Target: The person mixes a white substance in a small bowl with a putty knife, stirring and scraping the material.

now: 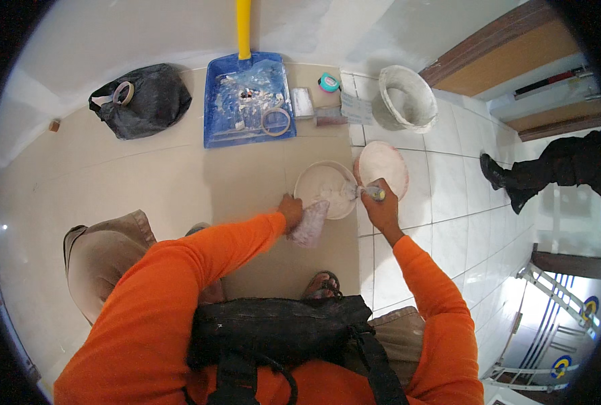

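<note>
My right hand (384, 210) grips the handle of a putty knife (374, 193), whose end shows yellow. The knife reaches over the right rim of a round tub (297, 188) holding pale powder or compound. My left hand (291, 211) is at the tub's lower left, closed on a whitish, pinkish flat piece (310, 225). That piece overlaps the tub's near rim; whether it is a plastic bag or a spreader I cannot tell. Just right of the tub lies a round lid or dish (383, 167) coated in pale material, partly behind my right hand.
By the wall are a blue dustpan (214, 121) with debris and a tape roll, a black plastic bag (154, 109) with another tape roll (123, 93), a teal tape measure (329, 82) and a white-crusted bucket (427, 104). At right are a person's legs (548, 162) and a ladder (558, 298).
</note>
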`<move>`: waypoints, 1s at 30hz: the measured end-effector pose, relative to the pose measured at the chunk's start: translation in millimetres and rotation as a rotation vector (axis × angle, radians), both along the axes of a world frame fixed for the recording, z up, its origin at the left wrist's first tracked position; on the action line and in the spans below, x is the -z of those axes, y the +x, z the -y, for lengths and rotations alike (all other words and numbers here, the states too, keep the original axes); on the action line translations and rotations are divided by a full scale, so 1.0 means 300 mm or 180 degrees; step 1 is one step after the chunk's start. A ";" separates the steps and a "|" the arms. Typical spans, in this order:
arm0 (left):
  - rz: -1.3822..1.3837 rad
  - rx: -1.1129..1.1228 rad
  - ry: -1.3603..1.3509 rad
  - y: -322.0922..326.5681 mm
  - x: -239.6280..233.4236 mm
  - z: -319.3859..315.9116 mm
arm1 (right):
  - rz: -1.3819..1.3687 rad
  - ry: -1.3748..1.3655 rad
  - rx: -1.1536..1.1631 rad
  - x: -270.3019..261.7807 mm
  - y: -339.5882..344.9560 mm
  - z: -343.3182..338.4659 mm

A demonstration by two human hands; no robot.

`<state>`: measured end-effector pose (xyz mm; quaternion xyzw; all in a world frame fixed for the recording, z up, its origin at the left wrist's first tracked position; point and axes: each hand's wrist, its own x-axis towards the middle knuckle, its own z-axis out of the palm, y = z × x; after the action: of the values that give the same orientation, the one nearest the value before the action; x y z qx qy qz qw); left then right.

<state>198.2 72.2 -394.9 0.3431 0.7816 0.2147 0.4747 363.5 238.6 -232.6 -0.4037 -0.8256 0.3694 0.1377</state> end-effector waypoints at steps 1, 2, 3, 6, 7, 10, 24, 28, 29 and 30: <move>-0.0417 0.0435 -0.0306 0.051 0.000 0.014 | -0.0091 0.0005 -0.0122 -0.005 -0.011 -0.004; -0.0369 0.0546 -0.0310 0.103 0.000 0.026 | -0.0071 0.0033 -0.0289 -0.012 -0.026 -0.013; 0.0367 -0.0910 -0.0149 0.152 0.000 0.041 | -0.0073 0.0062 -0.0466 -0.018 -0.045 -0.020; 0.1077 -0.1482 -0.0036 0.175 -0.012 0.070 | 0.0067 0.0001 -0.1085 -0.031 -0.104 -0.044; 0.0994 -0.0775 -0.0138 0.155 -0.027 0.076 | 0.0173 -0.0012 -0.1008 -0.034 -0.120 -0.056; 0.0521 -0.0587 -0.0266 0.040 -0.095 0.070 | 0.0288 0.0274 -0.1598 -0.033 -0.149 -0.074; -0.0860 -0.0263 0.0430 -0.028 0.035 0.004 | 0.0562 0.0745 -0.1586 -0.036 -0.098 -0.074; -0.0009 -0.1067 0.0092 0.125 -0.017 0.050 | 0.0426 0.0288 -0.1015 -0.013 -0.041 -0.055; 0.0010 -0.0890 0.0112 0.152 -0.031 0.054 | 0.0457 0.0020 -0.0762 -0.006 -0.034 -0.045; 0.0020 -0.0804 0.0112 0.162 -0.046 0.055 | 0.0428 -0.0273 -0.0528 0.000 -0.034 -0.035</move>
<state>246.7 55.6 -381.2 0.2495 0.8132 0.2875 0.4403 353.3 249.1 -232.6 -0.3634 -0.8469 0.3867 0.0337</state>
